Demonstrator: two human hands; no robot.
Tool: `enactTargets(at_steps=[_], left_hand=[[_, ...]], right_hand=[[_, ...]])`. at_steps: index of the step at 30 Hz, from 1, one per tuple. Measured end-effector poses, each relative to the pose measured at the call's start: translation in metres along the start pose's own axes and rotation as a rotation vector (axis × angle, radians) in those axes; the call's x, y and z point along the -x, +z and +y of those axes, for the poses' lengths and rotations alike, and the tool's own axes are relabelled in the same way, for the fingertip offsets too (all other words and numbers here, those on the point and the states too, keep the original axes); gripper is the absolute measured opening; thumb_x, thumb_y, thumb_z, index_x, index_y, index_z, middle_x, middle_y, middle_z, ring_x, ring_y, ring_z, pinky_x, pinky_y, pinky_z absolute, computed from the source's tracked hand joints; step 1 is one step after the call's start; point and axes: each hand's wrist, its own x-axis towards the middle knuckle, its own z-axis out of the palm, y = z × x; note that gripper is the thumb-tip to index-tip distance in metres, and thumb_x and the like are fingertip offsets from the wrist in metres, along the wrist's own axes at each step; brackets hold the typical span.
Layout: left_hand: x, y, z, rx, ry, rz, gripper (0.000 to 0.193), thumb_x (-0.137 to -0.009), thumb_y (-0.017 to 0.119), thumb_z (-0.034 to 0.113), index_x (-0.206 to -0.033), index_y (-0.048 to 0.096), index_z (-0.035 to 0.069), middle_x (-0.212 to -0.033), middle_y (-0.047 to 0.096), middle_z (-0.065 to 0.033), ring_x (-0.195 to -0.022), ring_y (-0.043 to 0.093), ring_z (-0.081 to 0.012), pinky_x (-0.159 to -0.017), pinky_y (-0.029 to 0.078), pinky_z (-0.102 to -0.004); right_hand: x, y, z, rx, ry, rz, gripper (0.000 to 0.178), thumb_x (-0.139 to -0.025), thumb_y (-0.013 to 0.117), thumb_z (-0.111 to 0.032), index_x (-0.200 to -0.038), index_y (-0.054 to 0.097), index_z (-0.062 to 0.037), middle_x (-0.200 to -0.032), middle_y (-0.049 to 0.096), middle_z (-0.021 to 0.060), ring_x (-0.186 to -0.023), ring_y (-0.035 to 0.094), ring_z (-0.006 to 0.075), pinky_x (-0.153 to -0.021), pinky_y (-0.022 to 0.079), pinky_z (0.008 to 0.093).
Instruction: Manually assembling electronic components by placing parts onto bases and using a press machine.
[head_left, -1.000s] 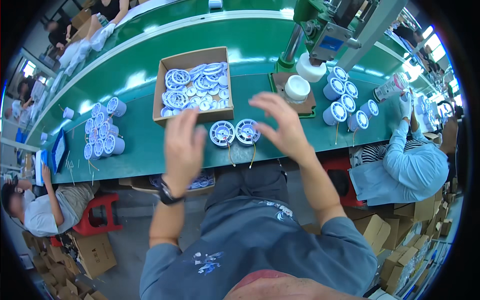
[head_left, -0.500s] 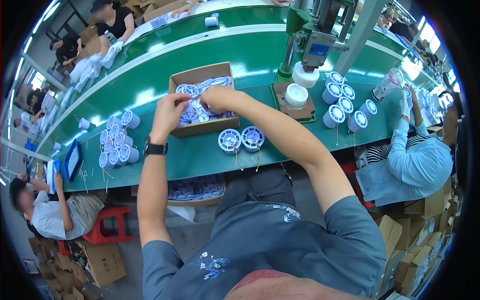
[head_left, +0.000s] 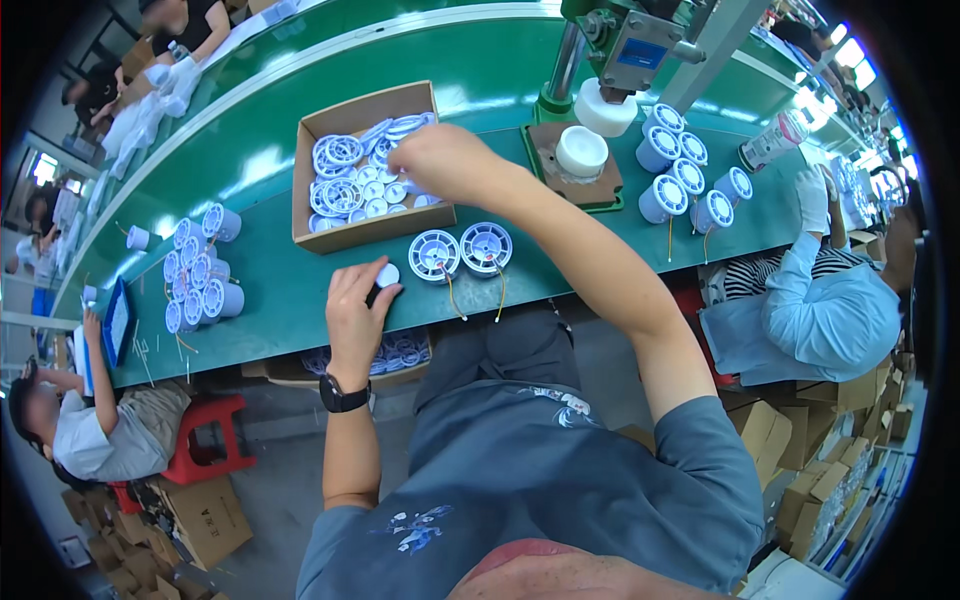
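Observation:
My left hand (head_left: 352, 308) is over the green bench in front of the cardboard box (head_left: 350, 238), its thumb and fingers closed on a small white round cap (head_left: 387, 275). Over the box's right side, my right hand (head_left: 440, 163) has its fingers bent down among the parts; whatever they grip is hidden. White slotted rings (head_left: 340, 197) and small round caps (head_left: 376, 208) lie loose in the box. Just right of my left hand, two white cylindrical housings (head_left: 434, 255) with spoked tops stand side by side, thin wires hanging from them toward the bench edge.
A green press (head_left: 575, 150) with white round blocks stands beyond my right forearm. Clusters of white housings sit at the left (head_left: 205, 275) and right (head_left: 688, 165). A bottle (head_left: 775, 140) stands further right. Co-workers sit at both sides; a red stool (head_left: 208, 440) is at lower left.
My left hand has come out of the box toward the bench's near edge with a round cap. My right hand stays at the box. The view has shifted slightly.

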Motion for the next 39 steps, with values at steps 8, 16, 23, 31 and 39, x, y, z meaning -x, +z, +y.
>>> enactTargets(at_steps=[8, 16, 23, 31, 39], left_hand=[[0.004, 0.005, 0.009, 0.353, -0.409, 0.123, 0.033, -0.078, 0.075, 0.004, -0.110, 0.069, 0.000, -0.109, 0.064, -0.0147, -0.093, 0.062, -0.0274, -0.081, 0.050, -0.0362], [-0.028, 0.012, 0.049, 0.264, 0.037, 0.161, 0.029, -0.076, 0.076, 0.004, -0.105, 0.071, 0.001, -0.105, 0.068, -0.0112, -0.095, 0.059, -0.0287, -0.084, 0.049, -0.0374], [-0.027, 0.020, 0.041, 0.229, 0.095, 0.129, 0.027, -0.078, 0.074, 0.003, -0.105, 0.073, 0.001, -0.108, 0.070, -0.0092, -0.095, 0.059, -0.0283, -0.085, 0.049, -0.0371], [-0.029, 0.025, 0.040, 0.306, 0.048, 0.114, 0.025, -0.080, 0.071, 0.002, -0.105, 0.074, 0.002, -0.109, 0.072, -0.0095, -0.096, 0.060, -0.0280, -0.087, 0.050, -0.0365], [-0.023, 0.022, 0.041, 0.346, 0.024, 0.081, 0.024, -0.083, 0.068, 0.001, -0.106, 0.073, -0.001, -0.109, 0.072, -0.0116, -0.101, 0.061, -0.0275, -0.092, 0.048, -0.0367]], right_hand=[[-0.032, 0.017, -0.009, 0.277, 0.029, -0.373, 0.020, -0.076, 0.066, -0.004, -0.094, 0.072, -0.0043, -0.091, 0.070, 0.0201, -0.090, 0.069, 0.0340, -0.072, 0.056, 0.0443], [0.016, -0.025, -0.015, -0.165, -0.074, 0.180, 0.015, -0.081, 0.067, -0.007, -0.096, 0.069, -0.0034, -0.098, 0.069, 0.0136, -0.090, 0.067, 0.0309, -0.074, 0.052, 0.0402], [0.155, -0.059, -0.027, -0.392, 0.266, 0.255, 0.010, -0.081, 0.067, 0.001, -0.091, 0.066, -0.0007, -0.090, 0.065, 0.0115, -0.084, 0.065, 0.0302, -0.073, 0.052, 0.0366], [0.193, -0.017, -0.017, -0.182, 0.238, 0.336, 0.020, -0.079, 0.071, 0.000, -0.099, 0.068, 0.0004, -0.101, 0.067, 0.0111, -0.087, 0.065, 0.0271, -0.077, 0.053, 0.0357], [0.192, -0.022, -0.020, -0.150, 0.228, 0.223, 0.024, -0.078, 0.072, -0.002, -0.101, 0.068, 0.0005, -0.110, 0.067, 0.0112, -0.095, 0.063, 0.0297, -0.083, 0.052, 0.0381]])
